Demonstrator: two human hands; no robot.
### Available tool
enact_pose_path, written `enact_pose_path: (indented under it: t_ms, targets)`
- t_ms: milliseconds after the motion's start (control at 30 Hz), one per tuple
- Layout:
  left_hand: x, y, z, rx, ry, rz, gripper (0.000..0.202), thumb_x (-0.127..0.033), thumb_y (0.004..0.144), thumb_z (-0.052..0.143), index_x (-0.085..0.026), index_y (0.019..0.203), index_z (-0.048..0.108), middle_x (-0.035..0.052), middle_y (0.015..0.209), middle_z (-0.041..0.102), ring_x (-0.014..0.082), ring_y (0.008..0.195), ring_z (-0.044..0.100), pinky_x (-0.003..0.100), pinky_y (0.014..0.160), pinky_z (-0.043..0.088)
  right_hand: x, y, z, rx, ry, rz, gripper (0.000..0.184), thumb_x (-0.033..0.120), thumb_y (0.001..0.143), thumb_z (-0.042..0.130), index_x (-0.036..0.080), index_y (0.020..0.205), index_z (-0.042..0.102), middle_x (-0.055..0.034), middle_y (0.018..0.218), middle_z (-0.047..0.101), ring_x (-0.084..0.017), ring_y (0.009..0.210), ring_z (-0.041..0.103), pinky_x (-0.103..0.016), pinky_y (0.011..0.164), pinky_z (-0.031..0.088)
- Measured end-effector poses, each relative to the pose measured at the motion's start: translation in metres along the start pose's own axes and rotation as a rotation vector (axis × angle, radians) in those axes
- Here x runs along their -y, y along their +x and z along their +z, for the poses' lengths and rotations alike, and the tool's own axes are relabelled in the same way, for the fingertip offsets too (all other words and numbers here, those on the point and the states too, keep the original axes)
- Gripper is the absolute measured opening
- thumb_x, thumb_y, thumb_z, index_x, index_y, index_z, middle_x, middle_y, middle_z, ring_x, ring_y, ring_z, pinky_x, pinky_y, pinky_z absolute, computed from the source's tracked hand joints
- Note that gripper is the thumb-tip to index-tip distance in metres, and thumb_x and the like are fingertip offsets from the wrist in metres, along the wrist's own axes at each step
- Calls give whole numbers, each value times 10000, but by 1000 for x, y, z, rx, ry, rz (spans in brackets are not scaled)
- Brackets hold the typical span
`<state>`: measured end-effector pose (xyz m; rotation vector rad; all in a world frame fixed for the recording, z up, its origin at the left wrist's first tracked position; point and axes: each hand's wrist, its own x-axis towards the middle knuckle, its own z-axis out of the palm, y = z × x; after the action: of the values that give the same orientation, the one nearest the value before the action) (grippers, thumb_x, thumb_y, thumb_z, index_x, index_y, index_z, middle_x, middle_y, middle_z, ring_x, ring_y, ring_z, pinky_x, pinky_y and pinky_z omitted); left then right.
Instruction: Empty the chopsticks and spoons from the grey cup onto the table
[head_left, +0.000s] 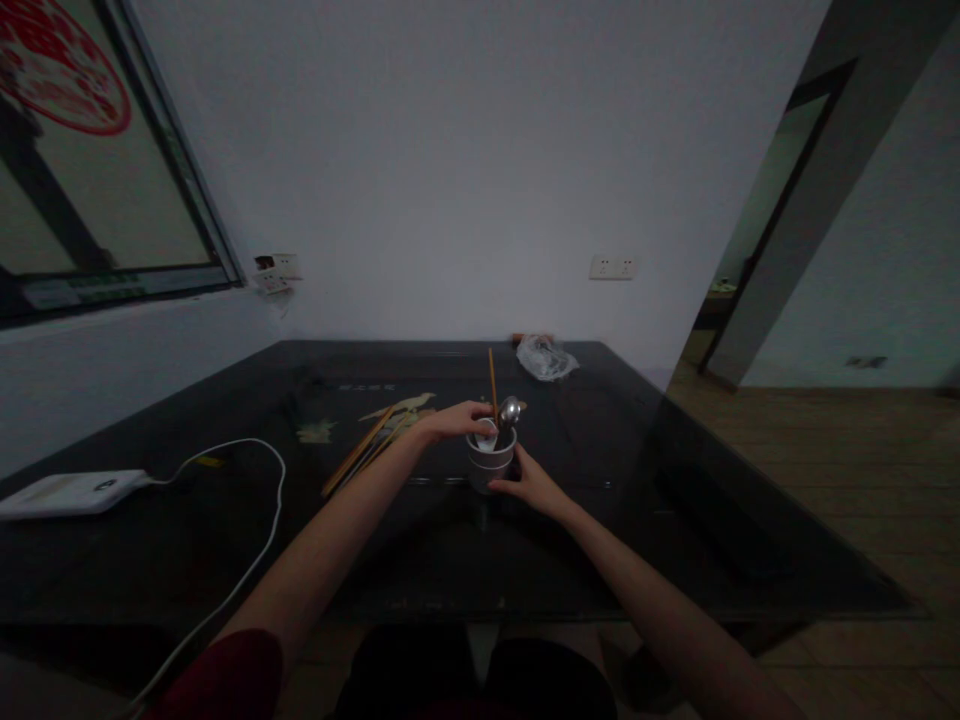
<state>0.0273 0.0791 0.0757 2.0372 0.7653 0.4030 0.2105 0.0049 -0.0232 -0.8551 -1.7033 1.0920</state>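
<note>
Here, in the head view, a small pale cup (491, 462) stands on the dark table (675, 520), around its middle and slightly towards the far side. An upright chopstick (493, 382) and a metal spoon (510, 410) stick out of it, and something white lies at the rim; it is too small to name.

The right hand (531, 482) is curled around the near right side of the cup, with the fingers against its wall. The left hand (454, 420) comes from the left with its fingertips drawn together at the rim, just beside the chopstick. I cannot tell whether they really pinch it or only touch the rim.

More chopsticks (367, 450) lie loose on the table, left of the cup. A white device (75, 492) with its cable (262, 520) sits near the left edge, and a crumpled plastic bag (546, 357) at the far side.

I judge the cup to be light and top-heavy with tall utensils inside, so it can tip easily. It is better held low around the wall. The chopstick is thin, stiff and smooth, best pinched near its lower half.
</note>
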Motion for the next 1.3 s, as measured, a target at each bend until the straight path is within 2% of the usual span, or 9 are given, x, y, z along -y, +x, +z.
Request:
enact_pose_path:
  t_ms: [233,500,667,867,1133,1300]
  targets:
    - [3,-5,3,-78,-5,80,319,-282,746,616,-119,1017,655,69,1014,676,192,915,590,273,807,447,5,-1,0,18,5,3,798,324,609,792,220,1304,415,-93,1307,519,-257,1217,481,-426,1061,338]
    - [5,-11,6,-96,-55,67,326,-341,743,636,-122,984,657,60,968,665,168,870,581,250,762,427,-1,0,0,22,37,0,823,316,612,794,213,1322,391,-102,1335,499,-265,1238,465,-444,1069,331]
    - [-1,-11,6,-55,-33,64,287,-334,753,628,-132,953,667,54,934,672,160,847,585,238,750,425,-4,1,0,29,43,-24,829,304,622,790,220,1337,378,-99,1358,479,-260,1249,454,-436,1072,330]
    - [-11,-11,2,56,114,143,202,-280,721,670,-177,890,713,36,976,685,166,901,599,237,798,422,1,1,0,22,-5,-34,839,307,619,790,214,1344,377,-104,1375,459,-258,1266,433,-429,1087,303]
    - [-15,-12,3,40,161,102,185,-241,747,613,-163,883,713,23,880,698,148,792,606,217,721,431,0,0,0,33,14,-38,840,304,625,788,212,1348,371,-103,1391,444,-252,1282,416,-409,1092,299]
    - [-13,-10,-2,37,241,128,199,-308,779,576,-161,823,702,19,828,682,146,765,598,208,687,418,-1,0,0,26,17,-18,802,306,629,786,210,1322,394,-100,1365,472,-248,1260,443,-415,1085,309]
